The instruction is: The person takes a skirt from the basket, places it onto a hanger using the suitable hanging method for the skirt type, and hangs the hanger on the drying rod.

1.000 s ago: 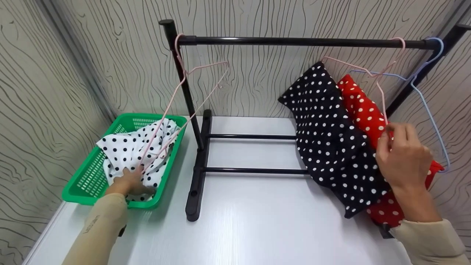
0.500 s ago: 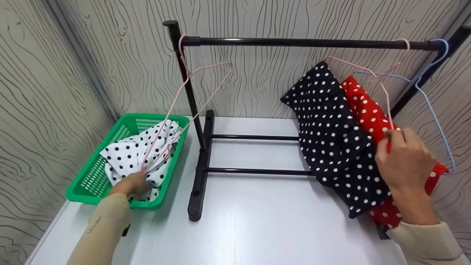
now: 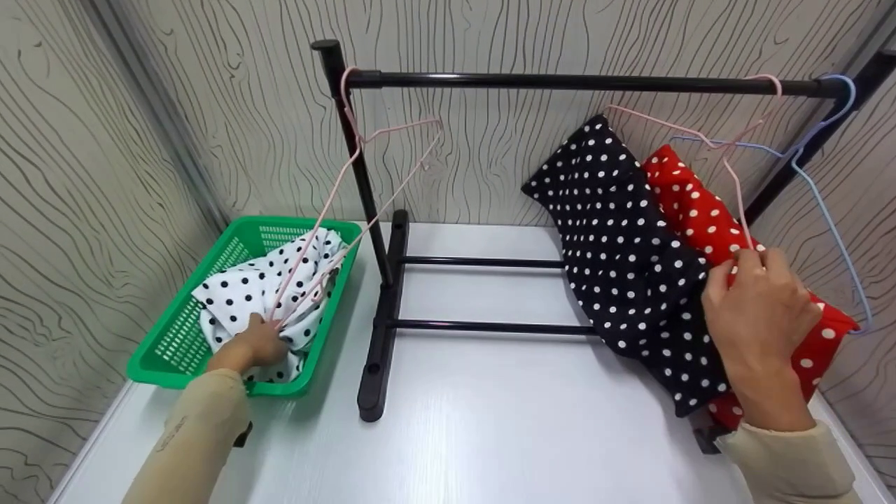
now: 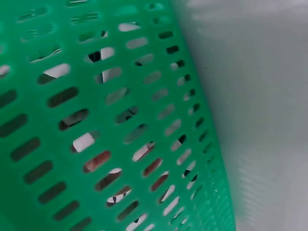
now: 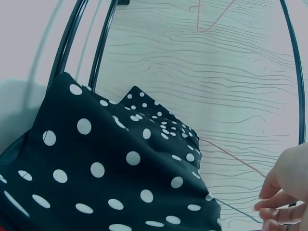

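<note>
My left hand (image 3: 253, 344) reaches into a green basket (image 3: 137, 376), its fingers curled at the near corner of a pink hanger (image 3: 327, 201). White cloth with black dots (image 3: 241, 290) lies under that hand. At the right, my right hand (image 3: 761, 308) grips the near end of a second pink hanger (image 3: 736, 189), beside navy cloth with white dots (image 3: 616, 238). In the right wrist view the thumb and fingers of my right hand (image 5: 284, 197) lie close together near the navy cloth (image 5: 115, 159). The basket wall (image 4: 110, 115) hides my left hand in the left wrist view.
Both pink hangers hook on the rail (image 3: 532, 81) of a black rack. A blue hanger (image 3: 829, 224) hangs at its right end, with red white-dotted cloth (image 3: 815, 350) behind the navy one. The rack's foot (image 3: 374, 378) stands right of the basket.
My left hand's fingers were spread on the white cloth and are now curled at the hanger corner. My right hand moved slightly left, and the navy cloth's upper end shifted left.
</note>
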{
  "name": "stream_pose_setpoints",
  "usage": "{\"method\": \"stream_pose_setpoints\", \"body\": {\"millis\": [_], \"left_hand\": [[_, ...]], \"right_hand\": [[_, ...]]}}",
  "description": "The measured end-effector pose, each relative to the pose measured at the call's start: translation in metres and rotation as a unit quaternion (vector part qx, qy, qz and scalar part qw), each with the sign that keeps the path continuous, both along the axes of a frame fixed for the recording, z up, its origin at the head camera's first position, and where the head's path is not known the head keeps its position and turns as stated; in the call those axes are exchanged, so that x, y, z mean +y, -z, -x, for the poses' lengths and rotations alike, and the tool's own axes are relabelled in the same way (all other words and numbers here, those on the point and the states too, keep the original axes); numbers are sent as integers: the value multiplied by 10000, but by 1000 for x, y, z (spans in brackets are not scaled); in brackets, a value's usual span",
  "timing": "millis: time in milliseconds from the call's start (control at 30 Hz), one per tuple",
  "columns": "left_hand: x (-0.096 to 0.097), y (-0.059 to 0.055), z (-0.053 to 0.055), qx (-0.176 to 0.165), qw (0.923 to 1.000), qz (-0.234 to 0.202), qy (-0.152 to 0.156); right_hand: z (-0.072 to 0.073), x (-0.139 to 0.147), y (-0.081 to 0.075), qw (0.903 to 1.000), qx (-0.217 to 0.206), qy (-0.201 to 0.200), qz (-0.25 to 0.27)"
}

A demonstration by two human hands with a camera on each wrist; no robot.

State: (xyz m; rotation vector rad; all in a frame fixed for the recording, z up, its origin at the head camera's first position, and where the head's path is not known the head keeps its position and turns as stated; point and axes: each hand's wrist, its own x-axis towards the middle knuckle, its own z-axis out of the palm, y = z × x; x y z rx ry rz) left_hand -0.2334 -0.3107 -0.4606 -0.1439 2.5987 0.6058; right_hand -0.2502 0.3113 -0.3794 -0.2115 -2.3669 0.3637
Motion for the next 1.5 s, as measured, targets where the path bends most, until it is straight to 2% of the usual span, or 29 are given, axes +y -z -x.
{"method": "stream_pose_setpoints", "body": {"millis": [67, 167, 233, 367, 467, 567, 667, 767, 900, 967, 1033, 1133, 1167, 1233, 1367, 1400, 1467, 1500], "left_hand": [[-3, -1, -1, 291, 9992, -266, -80], [-8, -2, -5, 809, 9938, -725, -243], [-11, -2, -6, 1140, 9882, -937, -418], [-15, -2, -7, 1854, 9727, -996, -975], [-18, -3, -5, 2405, 9547, -995, -1446], [-20, -7, -8, 2781, 9357, -1162, -1833], [-20, -13, -12, 2917, 9123, -1593, -2394], [-19, -21, -18, 2892, 8901, -2066, -2852], [-22, -30, -24, 2964, 8683, -2483, -3108], [-24, -33, -27, 3004, 8586, -2616, -3228], [-26, -35, -31, 3062, 8454, -2742, -3411], [-29, -37, -35, 3169, 8212, -2932, -3731], [-30, -37, -36, 3233, 8102, -3045, -3826], [-31, -38, -38, 3405, 7819, -3336, -4017], [-32, -41, -42, 3776, 7132, -4102, -4249], [-32, -42, -43, 3863, 6984, -4258, -4264], [-31, -44, -46, 3982, 6731, -4561, -4247], [-30, -45, -48, 4040, 6642, -4669, -4214]], "right_hand": [[1, -4, 0, 10000, 12, -29, 55], [2, -9, 1, 9999, -20, -71, 135], [3, -13, 3, 9998, -6, -118, 168], [6, -18, 6, 9994, 87, -278, 182], [7, -25, 9, 9988, 138, -451, 157], [8, -35, 11, 9976, 145, -658, 131], [9, -49, 14, 9954, 113, -947, 71], [11, -66, 18, 9905, 75, -1374, 48], [16, -94, 27, 9796, -88, -2006, 96], [19, -111, 32, 9716, -252, -2351, 103], [21, -129, 37, 9612, -490, -2712, 99], [22, -158, 44, 9410, -890, -3265, 35], [22, -167, 47, 9329, -1027, -3453, 8], [21, -188, 52, 9147, -1224, -3851, -91], [20, -226, 62, 8780, -1403, -4554, -449], [20, -236, 64, 8694, -1430, -4697, -553], [18, -254, 67, 8526, -1533, -4937, -763], [17, -262, 68, 8437, -1610, -5053, -833]]}}
